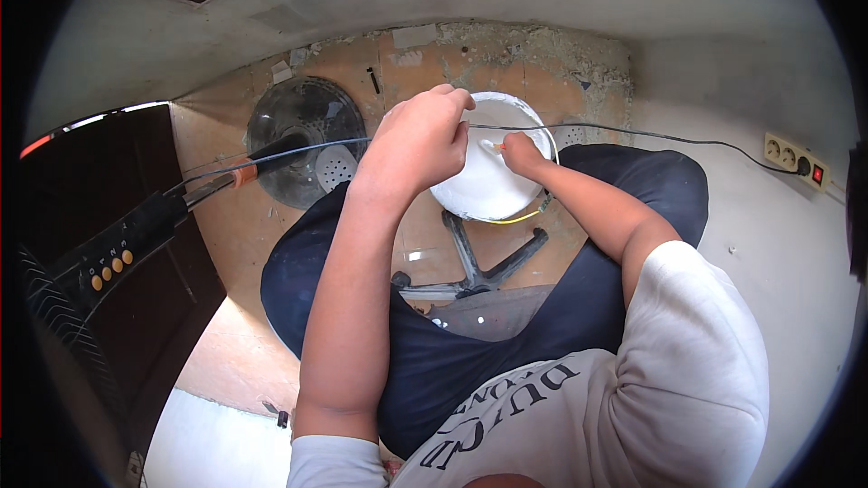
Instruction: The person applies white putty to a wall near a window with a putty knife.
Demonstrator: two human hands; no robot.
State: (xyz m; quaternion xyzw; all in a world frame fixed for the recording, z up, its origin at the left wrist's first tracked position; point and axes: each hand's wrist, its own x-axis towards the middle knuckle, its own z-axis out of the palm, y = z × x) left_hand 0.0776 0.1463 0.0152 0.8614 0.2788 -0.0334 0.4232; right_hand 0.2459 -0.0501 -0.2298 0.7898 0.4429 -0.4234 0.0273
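Observation:
A white bucket (pixel 466 203) stands on the floor between my bent legs, coated inside with white paint-like stuff. My right hand (pixel 523 155) reaches into it, closed round a small tool with a white-coated end (pixel 489 146); its exact kind is too small to tell. Higher up, my left hand (pixel 420 140) hangs over the bucket's left side with the fingers curled. A thin dark cable (pixel 588 126) runs across above the bucket and meets the thumb and fingers of that hand, which appear to pinch it. A yellow handle (pixel 520 219) hangs at the bucket's near side.
At the left leans a pedestal fan (pixel 136 230), with its round black base (pixel 271 117) on the tiles. A black star-shaped chair base (pixel 472 282) lies in front of me. The cable reaches a power strip (pixel 796 161) on the right wall. Rough plaster (pixel 579 54) edges the far wall.

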